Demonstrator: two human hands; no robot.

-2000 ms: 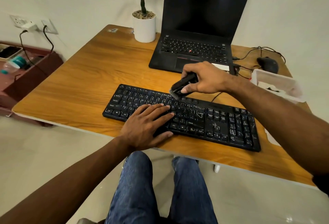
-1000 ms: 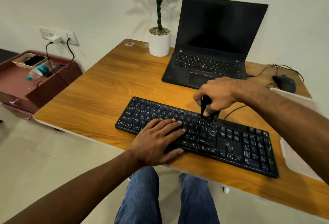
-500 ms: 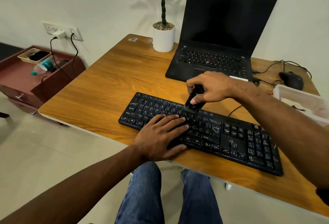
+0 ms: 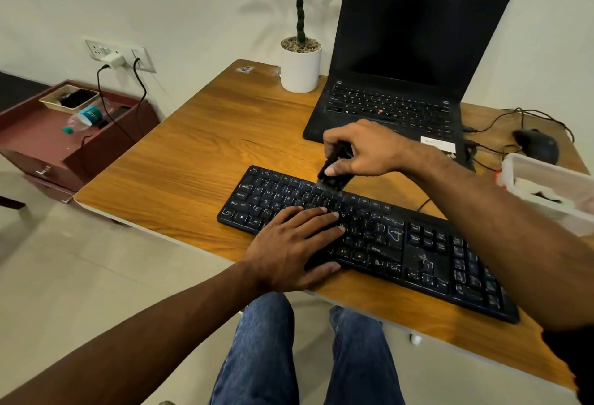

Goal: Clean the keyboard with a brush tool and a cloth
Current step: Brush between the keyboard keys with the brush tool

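A black keyboard (image 4: 418,250) lies slanted along the front of the wooden desk (image 4: 199,154), its right half streaked with pale dust. My right hand (image 4: 363,150) grips a small black brush tool (image 4: 332,176), whose bristle end touches the top key row left of the middle. My left hand (image 4: 295,247) rests flat on the lower left keys with fingers straight, thumb at the keyboard's front edge. No cloth shows in view.
An open black laptop (image 4: 405,60) stands behind the keyboard, a potted plant in a white pot (image 4: 300,64) to its left. A black mouse (image 4: 536,145) with cables and a white plastic box (image 4: 546,189) sit at the right. A maroon side cabinet (image 4: 64,137) stands left of the desk.
My right hand has swept the brush leftward along the top key row from near the middle. My left hand has stayed pressed on the lower left keys.
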